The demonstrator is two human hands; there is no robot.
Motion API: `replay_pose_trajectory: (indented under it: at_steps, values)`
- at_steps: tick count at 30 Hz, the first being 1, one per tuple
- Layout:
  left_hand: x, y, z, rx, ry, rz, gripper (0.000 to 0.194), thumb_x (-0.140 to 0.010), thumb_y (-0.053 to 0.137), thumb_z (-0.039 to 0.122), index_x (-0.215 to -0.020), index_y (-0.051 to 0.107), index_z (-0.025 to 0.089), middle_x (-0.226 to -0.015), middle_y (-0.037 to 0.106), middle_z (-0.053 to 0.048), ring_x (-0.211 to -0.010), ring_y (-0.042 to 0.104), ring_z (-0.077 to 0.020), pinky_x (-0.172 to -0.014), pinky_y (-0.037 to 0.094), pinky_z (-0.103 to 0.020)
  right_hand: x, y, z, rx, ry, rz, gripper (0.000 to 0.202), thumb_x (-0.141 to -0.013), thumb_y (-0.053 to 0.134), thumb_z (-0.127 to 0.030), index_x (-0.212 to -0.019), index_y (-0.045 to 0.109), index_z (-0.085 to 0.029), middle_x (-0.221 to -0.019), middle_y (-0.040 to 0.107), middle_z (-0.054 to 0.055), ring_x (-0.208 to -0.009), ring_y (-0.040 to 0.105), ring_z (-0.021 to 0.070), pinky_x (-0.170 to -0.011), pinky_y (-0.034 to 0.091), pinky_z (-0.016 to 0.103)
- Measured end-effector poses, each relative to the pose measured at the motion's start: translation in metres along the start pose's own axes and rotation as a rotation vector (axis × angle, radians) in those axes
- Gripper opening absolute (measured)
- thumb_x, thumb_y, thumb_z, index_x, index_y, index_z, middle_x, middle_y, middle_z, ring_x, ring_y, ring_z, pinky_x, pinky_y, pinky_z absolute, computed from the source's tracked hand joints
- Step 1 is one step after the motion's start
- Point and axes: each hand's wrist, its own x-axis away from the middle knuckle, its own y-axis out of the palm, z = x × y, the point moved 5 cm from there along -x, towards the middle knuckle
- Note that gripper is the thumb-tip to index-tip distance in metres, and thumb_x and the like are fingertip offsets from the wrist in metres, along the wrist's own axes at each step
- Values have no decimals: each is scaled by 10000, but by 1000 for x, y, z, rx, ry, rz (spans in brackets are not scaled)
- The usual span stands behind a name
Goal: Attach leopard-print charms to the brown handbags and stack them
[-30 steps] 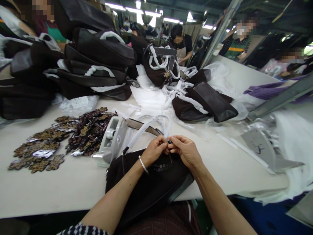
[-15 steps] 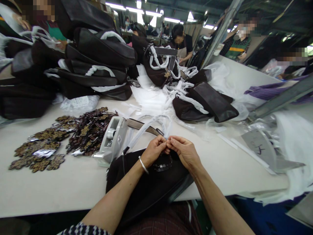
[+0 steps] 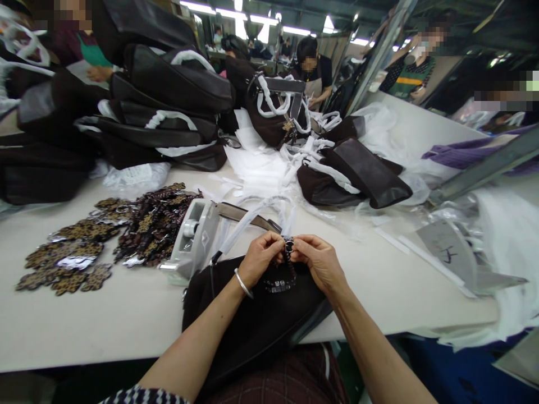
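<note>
A dark handbag [image 3: 252, 314] lies at the table's front edge, its handles [image 3: 248, 219] wrapped in white. Above it, my left hand [image 3: 264, 255] and my right hand [image 3: 315, 258] meet, fingers pinched on either side of a small metal ring [image 3: 288, 245]. From the ring a dark beaded charm strap [image 3: 281, 286] with square beads hangs down against the bag. Both hands are closed on this ring, one at each side. A silver bangle circles my left wrist. Part of the ring is hidden by my fingertips.
Left of the bag stands a grey tape dispenser [image 3: 191, 238]. Beyond it lie a heap of braided charms [image 3: 147, 224] and leopard-print flower pieces [image 3: 67, 252]. Stacked dark bags [image 3: 168, 90] rise at the back left; more bags [image 3: 353, 174] lie behind. Co-workers [image 3: 314, 73] stand farther off.
My hands have drawn slightly apart, and the ring now shows between my fingertips. More of the beaded strap is visible below. The handbag has stayed in place.
</note>
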Motion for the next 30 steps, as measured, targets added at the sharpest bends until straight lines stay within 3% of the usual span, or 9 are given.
replay_pose_trajectory:
  at_steps: [11, 24, 30]
  values:
    - [6, 2, 17, -427, 119, 45, 217, -879, 546, 352, -821, 644, 168, -745, 630, -8, -670, 543, -130, -639, 436, -232, 2, 6, 1, 245, -96, -15, 289, -713, 772, -409, -847, 726, -157, -780, 701, 37, -675, 639, 149, -686, 548, 278]
    - [7, 4, 19, -502, 160, 37, 210, -897, 518, 318, -795, 627, 169, -745, 616, -5, -714, 554, -140, -689, 432, -244, 3, 8, -2, 275, -95, -20, 253, -729, 754, -390, -837, 722, -164, -765, 701, 29, -682, 633, 157, -697, 523, 285]
    - [10, 3, 18, -567, 197, 112, 153, -865, 535, 230, -742, 598, 165, -713, 592, 10, -698, 538, -126, -693, 423, -241, 9, 13, -16, 664, -388, 9, 129, -801, 678, -312, -798, 738, -197, -832, 716, 35, -787, 647, 187, -773, 491, 300]
